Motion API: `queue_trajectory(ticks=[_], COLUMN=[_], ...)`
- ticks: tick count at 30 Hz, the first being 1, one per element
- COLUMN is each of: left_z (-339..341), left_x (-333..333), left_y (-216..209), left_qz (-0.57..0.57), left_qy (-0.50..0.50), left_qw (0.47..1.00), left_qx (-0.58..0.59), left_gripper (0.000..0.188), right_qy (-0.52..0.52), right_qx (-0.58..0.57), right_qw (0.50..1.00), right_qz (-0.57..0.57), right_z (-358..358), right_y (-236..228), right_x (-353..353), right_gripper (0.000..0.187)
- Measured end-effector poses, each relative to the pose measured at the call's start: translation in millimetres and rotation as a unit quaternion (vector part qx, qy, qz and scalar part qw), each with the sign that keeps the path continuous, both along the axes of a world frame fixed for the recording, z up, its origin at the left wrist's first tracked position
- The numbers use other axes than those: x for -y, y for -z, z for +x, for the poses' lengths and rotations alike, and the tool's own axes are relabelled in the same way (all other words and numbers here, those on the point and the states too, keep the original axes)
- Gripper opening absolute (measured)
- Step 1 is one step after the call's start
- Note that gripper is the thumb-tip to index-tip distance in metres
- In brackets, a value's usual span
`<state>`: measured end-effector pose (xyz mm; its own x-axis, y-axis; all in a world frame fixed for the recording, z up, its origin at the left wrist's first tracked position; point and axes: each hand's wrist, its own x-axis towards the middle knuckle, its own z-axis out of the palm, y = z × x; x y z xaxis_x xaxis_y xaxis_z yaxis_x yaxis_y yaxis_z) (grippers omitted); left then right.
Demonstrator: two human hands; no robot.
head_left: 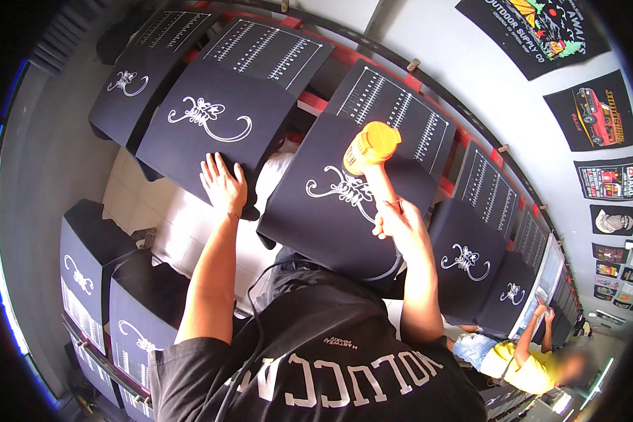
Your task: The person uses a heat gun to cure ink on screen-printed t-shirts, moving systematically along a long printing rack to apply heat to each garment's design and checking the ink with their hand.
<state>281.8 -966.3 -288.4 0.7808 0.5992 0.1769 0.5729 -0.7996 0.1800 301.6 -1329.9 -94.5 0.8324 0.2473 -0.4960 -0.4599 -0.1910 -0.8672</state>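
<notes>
My right hand is closed round the handle of an orange heat gun. The gun is held over a black fabric piece with a white curling line print, partly hidden behind the tool and hand. My left hand lies with its fingers apart on the lower part of another black fabric piece. That piece carries the same kind of white print, just above my fingertips. Both pieces lie on dark boards marked with white ruler lines.
More printed black pieces lie on boards along a red rack that curves to the right. Another row of boards stands at the left. A person in a yellow top works at the far right. Printed cloths hang on the wall.
</notes>
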Motion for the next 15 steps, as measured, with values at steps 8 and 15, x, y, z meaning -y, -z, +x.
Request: queue_trajectory(ticks=[8,15], left_z=[0.6,-0.8], left_x=[0.0,2.5], left_y=[3.0,1.3], left_qz=[0.004,0.004], left_qy=[0.0,-0.003], left_qw=[1.0,1.0], left_qx=[0.02,0.012], left_gripper=[0.062,0.061], right_qy=[0.0,0.016], right_qx=[-0.027,-0.021], right_qw=[0.999,0.999], right_qz=[-0.023,-0.018], right_z=[-4.1,-15.3], right_y=[-5.5,-3.9], right_x=[12.9,26.4], right_gripper=[0.034,0.028])
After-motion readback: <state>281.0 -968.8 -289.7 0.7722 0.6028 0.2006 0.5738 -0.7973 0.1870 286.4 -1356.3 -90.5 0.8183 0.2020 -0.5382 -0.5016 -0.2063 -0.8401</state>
